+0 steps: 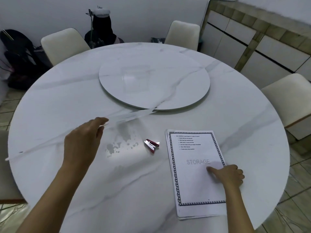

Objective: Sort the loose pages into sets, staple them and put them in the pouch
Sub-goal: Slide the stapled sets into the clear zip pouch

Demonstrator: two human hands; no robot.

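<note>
Currently a clear pouch (131,116) is being pinched by the left hand (82,140) over the table (84,81); pages (190,182) near its right edge are being pressed by one straight finger of the right hand (228,175), a stapler (151,145) just beside them.

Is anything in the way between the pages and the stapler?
Nothing visible. Bare table separates the stapler from the pages, which the right hand touches. The left hand holds a blurred clear sheet well aside.

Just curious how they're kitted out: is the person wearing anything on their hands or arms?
Nothing worn shows: the left hand and right hand are bare, without gloves or a watch, and both forearms are uncovered down to the picture's edge; no sleeves in view.
</note>
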